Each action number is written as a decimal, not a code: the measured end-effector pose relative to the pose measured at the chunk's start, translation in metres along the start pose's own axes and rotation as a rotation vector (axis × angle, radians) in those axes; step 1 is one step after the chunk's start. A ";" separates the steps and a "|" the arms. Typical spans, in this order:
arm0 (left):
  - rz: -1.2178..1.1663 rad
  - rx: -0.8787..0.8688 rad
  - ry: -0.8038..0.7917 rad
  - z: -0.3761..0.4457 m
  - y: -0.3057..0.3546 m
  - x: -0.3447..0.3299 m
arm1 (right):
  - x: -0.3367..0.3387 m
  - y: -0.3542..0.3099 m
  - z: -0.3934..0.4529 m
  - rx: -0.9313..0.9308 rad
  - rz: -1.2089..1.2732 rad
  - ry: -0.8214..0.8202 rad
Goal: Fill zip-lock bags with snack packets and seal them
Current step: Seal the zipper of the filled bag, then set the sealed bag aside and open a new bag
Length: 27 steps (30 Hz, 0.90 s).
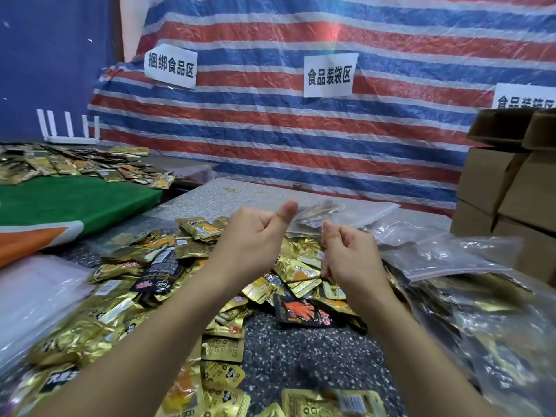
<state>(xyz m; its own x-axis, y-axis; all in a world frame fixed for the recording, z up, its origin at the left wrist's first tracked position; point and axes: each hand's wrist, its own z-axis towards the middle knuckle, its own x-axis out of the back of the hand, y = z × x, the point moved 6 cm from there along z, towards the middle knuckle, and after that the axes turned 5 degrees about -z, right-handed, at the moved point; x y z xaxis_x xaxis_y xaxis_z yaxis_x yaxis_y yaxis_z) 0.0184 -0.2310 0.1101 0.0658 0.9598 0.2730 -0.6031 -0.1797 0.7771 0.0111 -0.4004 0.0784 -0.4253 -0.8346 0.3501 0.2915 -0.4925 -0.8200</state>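
A clear zip-lock bag [328,216] holding a few dark and gold packets is held up at 12 o'clock of the heap, above the speckled table [301,356]. Its near edge is pinched by the left hand [255,236], thumb [285,212] pressed on top, fingers curled under. The right hand [350,254] is at 3 o'clock of the left, apart from it, fingertips [328,228] bunched at the same edge; whether the bag is actually pinched there cannot be told, blur.

Step judged: seal being run along the zip. Loose snack packets [186,266] are heaped at 6 to 9 o'clock under the wrists. Filled bags [451,266] are stacked at 3 to 4 o'clock. Empty bags [33,293] lie at 8 o'clock.

Risks, judged:
- seal left part open if a packet corner or the film is caught in the zip track
- bag may tip and spill into the heap, since only one edge is gripped
- the loose heap may be knocked off the table by the forearms

Writing: paper signs on the striped tarp [270,121] read 捆绑食品区 [170,66] at 11 o'clock and 食品装袋区 [330,76] at 12 o'clock; a third sign [525,99] at 2 o'clock is cut off by cardboard boxes [496,188]. Packet print is too small to be read; a red hand graphic is seen on one black packet [301,311].
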 end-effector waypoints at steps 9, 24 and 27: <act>0.717 0.163 0.220 0.001 -0.083 0.117 | -0.002 -0.010 -0.010 0.002 0.139 -0.041; 1.203 0.974 -0.004 -0.075 -0.224 0.244 | -0.021 0.011 -0.013 -0.180 0.095 -0.188; 1.194 0.919 0.001 -0.068 -0.218 0.238 | -0.022 0.015 -0.012 -0.266 0.121 -0.193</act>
<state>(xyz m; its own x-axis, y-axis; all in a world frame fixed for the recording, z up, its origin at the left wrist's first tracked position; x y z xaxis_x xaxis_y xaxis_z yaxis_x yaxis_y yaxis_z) 0.1113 0.0510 -0.0332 -0.0906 0.1564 0.9835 0.3934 -0.9016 0.1796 0.0147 -0.3868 0.0527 -0.2244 -0.9266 0.3016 0.0857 -0.3271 -0.9411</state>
